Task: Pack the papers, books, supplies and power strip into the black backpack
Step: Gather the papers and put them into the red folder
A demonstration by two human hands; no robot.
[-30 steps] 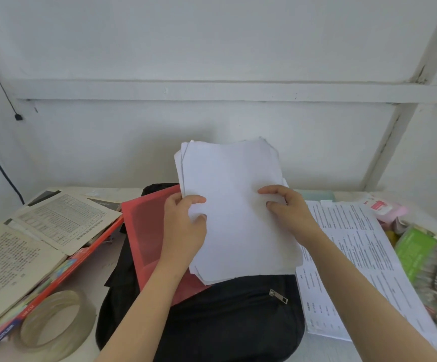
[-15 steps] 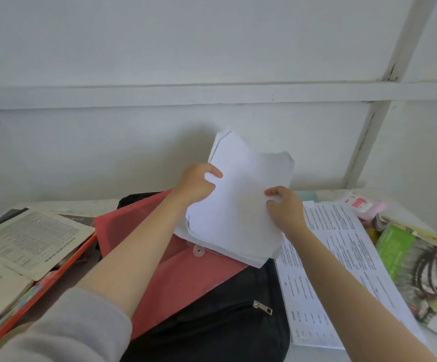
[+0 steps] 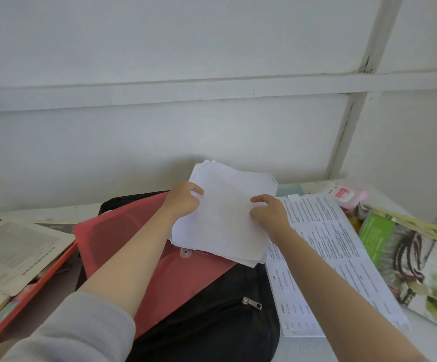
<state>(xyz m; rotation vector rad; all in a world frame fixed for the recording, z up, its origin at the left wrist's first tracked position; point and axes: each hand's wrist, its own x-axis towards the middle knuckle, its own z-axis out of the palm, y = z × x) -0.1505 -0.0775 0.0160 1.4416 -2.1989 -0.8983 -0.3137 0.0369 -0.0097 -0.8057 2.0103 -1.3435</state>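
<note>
Holding the stack of white papers (image 3: 225, 220) at both sides, the left hand (image 3: 183, 202) curls round its left edge with the thumb on top, and the right hand (image 3: 269, 212) grips the right edge the same way. Half a second ago the stack stood steeper in front of the wall; now it leans lower and flatter. Its near edge hangs over the flap of the red folder (image 3: 123, 231), just behind the folder's clear snap button (image 3: 185, 253). Whether paper and folder touch cannot be told.

The folder lies slanted across the top of the black backpack (image 3: 212, 322), as it did before. The backpack lies flat on the desk, its front pocket shut, the zipper pull (image 3: 252, 303) resting near the middle. A second ago the left hand held the stack low on its left side; it now sits higher up that edge, and a grey sleeve (image 3: 68, 333) fills the lower left corner.

Right of the backpack lie printed sheets (image 3: 324, 244), unmoved, partly under the right forearm. Beyond them are a green-covered magazine (image 3: 408, 257) and a pink tissue pack (image 3: 342, 193). An open book (image 3: 16, 249) lies at the left.
</note>
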